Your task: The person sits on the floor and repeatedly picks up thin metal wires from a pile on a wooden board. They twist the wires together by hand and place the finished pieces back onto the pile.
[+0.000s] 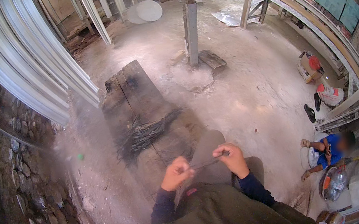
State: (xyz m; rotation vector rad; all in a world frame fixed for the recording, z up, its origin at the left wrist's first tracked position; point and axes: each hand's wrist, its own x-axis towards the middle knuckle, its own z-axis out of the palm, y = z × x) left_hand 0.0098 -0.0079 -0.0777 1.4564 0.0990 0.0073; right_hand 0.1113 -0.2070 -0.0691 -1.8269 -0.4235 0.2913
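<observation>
My left hand (176, 173) and my right hand (233, 157) are raised over my lap, a short way apart. A thin dark strip (207, 163) stretches between them, pinched in the fingers of both hands. Its dark end shows at the right fingertips; the left hand is somewhat blurred, and the strip's material cannot be made out. Just beyond my hands, a bundle of similar long dark strips (148, 133) lies across a low, worn wooden bench (133, 84).
Pale long mouldings (33, 54) lean at the left above piled stones (31, 195). A post (192, 33) stands ahead on the dusty floor. At the right are a long wooden table (307, 11), a box (309, 67), black sandals (310, 113) and a seated person in blue (331, 148).
</observation>
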